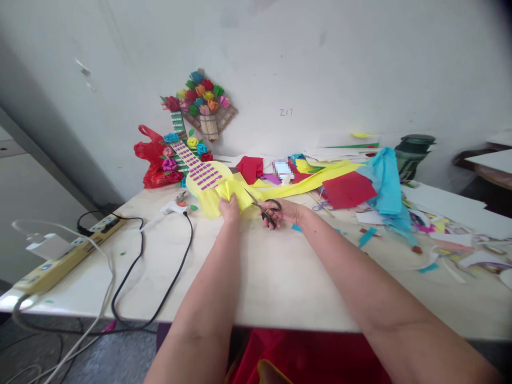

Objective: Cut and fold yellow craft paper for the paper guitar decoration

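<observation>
White tabletop, yellow paper, scissors.

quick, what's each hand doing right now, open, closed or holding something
Left hand: closed, gripping yellow paper.
Right hand: closed around the handles of the scissors.

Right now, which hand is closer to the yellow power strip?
Left. The left hand pinches yellow paper, to the right of the power strip; the right hand, holding scissors, is farther right.
</observation>
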{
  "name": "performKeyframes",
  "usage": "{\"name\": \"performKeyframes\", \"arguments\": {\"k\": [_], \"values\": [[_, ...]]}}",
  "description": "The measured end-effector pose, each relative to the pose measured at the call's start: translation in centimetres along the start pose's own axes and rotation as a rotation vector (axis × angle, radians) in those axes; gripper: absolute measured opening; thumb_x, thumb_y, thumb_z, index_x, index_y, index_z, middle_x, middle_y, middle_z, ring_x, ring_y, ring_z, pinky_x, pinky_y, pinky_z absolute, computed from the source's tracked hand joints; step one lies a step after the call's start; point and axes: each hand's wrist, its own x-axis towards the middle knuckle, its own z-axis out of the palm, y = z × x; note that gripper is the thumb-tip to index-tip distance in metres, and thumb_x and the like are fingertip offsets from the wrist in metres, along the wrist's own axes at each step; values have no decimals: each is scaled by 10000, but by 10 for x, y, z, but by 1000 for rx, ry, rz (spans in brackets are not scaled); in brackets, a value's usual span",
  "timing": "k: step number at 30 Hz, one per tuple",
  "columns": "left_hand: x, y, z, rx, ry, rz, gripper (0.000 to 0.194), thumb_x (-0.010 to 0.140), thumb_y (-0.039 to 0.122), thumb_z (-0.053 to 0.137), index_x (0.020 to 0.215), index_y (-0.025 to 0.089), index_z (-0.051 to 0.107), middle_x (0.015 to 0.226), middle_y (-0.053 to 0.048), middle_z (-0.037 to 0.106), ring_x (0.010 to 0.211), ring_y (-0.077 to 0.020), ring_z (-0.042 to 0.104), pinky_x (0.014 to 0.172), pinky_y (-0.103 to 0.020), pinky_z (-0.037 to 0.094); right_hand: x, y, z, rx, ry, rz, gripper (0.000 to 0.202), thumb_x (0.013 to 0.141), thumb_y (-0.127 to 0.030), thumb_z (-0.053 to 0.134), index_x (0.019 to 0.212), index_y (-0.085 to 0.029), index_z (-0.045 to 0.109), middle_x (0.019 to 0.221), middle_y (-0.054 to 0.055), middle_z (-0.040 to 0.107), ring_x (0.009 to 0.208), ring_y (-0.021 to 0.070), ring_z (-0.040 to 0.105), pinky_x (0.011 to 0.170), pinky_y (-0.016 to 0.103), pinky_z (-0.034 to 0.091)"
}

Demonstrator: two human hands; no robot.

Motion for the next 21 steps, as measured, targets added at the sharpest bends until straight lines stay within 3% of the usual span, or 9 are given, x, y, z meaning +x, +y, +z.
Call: {"name": "performKeyframes", "arguments": {"k": [3,11,21], "values": [[0,0,-1,-208,-24,-34,336,749,291,481,1022,99,528,1007,-118,617,861,-169,605,676,-222,482,0,1,-2,7,15,-18,385,754,-510,472,797,-127,488,599,60,625,460,119,577,317,164,377],[-4,8,-3,-369,-22,-32,333,734,248,500,1027,91,512,1043,-128,600,884,-181,600,695,-235,492,2,2,-2,37,26,-47,388,738,-516,488,813,-135,481,597,52,620,456,117,570,315,161,362],[2,1,-2,-384,25,49,284,718,269,520,952,110,550,979,-115,625,850,-181,607,719,-257,485,4,2,-4,9,-52,71,469,736,-583,434,841,-128,478,650,95,633,493,139,598,262,137,239]]}}
